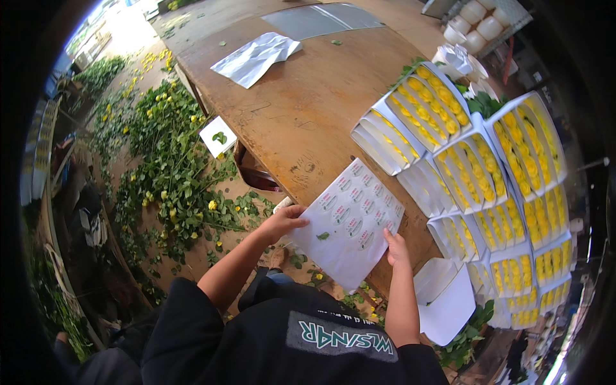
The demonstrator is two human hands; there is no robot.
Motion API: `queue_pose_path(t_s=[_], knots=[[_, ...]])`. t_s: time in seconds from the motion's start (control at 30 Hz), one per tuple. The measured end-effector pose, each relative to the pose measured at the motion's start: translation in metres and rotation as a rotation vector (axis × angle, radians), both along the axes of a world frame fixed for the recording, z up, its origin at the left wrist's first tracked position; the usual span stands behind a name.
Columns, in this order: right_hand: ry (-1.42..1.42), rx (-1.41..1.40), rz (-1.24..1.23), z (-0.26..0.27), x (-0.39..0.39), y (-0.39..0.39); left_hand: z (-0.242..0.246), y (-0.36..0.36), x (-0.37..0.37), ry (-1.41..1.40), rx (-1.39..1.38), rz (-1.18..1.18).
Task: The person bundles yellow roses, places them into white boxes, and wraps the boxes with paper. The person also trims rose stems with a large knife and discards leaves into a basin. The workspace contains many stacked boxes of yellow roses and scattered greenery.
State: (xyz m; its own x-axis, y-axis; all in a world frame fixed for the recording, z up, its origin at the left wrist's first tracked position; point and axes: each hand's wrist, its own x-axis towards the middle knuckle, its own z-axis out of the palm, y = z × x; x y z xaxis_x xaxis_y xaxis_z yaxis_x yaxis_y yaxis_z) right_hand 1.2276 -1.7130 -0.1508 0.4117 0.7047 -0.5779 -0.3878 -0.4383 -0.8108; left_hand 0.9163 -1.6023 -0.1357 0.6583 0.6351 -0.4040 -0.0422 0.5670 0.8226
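Note:
My left hand (285,222) grips the left edge of a white paper sheet (313,255) printed with several small oval marks. At its right edge, my right hand (397,248) pinches the same sheet. A bit of green leaf (323,236) lies on the paper. The sheet is held over the near edge of a brown wooden table (308,120). Stacked to the right are paper-wrapped bunches of yellow roses (474,171), their heads in rows. Further off on the table lies a creased white paper sheet (257,57).
Cut rose stems with leaves and yellow blooms (168,144) cover the floor at left. A square white sheet (219,136) with a leaf juts beside the table's left edge. An open white wrapper (445,298) sits below the bunches. White containers (476,26) stand at the far right.

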Motion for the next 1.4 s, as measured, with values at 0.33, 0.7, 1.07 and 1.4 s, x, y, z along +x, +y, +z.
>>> queue_pose_path(t_s=[0.33, 0.7, 1.07, 1.4], knots=[[-0.908, 0.315, 0.472, 0.091, -0.1, -0.011, 0.026, -0.074, 0.051, -0.218, -0.13, -0.022], [-0.517, 0.287, 0.348, 0.1, -0.043, -0.063, 0.04, -0.113, 0.078, -0.229, -0.242, -0.092], [-1.599, -0.502, 0.116, 0.181, 0.073, -0.219, -0.006, -0.112, 0.063, 0.137, -0.132, -0.175], [-1.641, -0.246, 0.214, 0.134, 0.089, -0.219, -0.016, -0.094, 0.095, 0.229, -0.023, -0.24]])
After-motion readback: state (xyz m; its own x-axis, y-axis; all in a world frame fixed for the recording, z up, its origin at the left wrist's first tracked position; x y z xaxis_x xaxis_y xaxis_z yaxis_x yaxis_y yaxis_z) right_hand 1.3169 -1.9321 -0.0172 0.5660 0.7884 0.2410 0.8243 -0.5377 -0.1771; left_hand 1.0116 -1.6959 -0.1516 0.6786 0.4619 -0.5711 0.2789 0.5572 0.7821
